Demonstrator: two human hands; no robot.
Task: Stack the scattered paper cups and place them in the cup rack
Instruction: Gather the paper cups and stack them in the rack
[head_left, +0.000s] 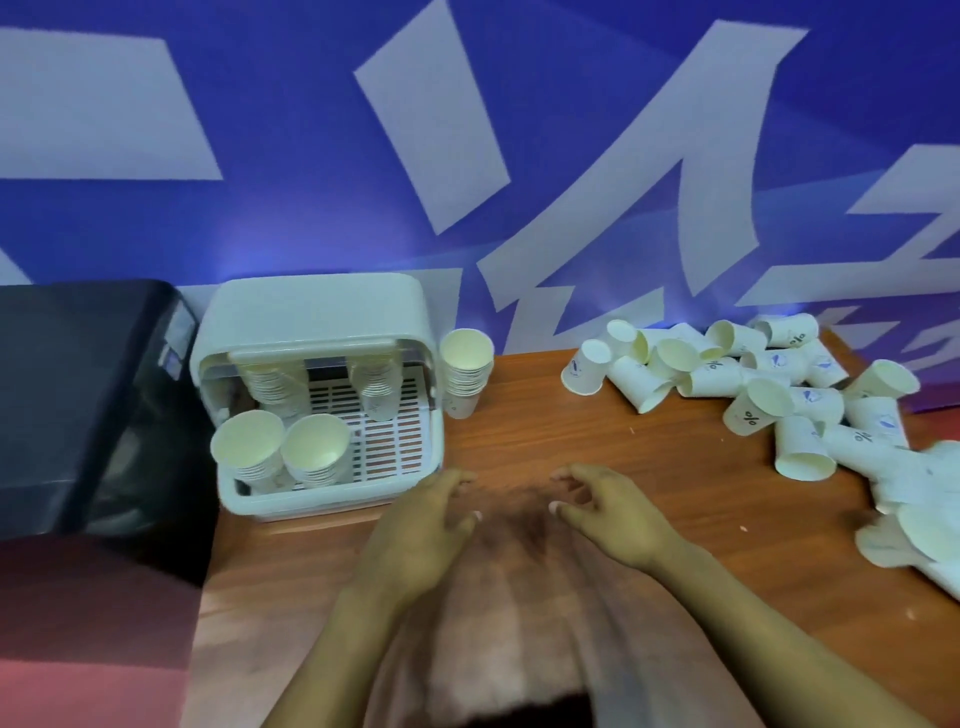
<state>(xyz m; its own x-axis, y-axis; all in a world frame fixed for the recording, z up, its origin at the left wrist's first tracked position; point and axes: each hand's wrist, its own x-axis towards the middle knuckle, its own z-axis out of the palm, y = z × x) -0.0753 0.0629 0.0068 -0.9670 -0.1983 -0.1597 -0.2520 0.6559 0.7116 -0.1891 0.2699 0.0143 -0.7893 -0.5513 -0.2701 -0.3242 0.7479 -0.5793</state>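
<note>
Left hand (426, 525) and right hand (608, 512) side by side, apart, palms down, fingers loosely curled, holding nothing; forearms extended forward; edges motion-blurred.

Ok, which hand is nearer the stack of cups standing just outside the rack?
Left. The left hand hovers over the table in front of the stack of cups, slightly to its left. The right hand is farther right, toward the scattered cups.
</note>
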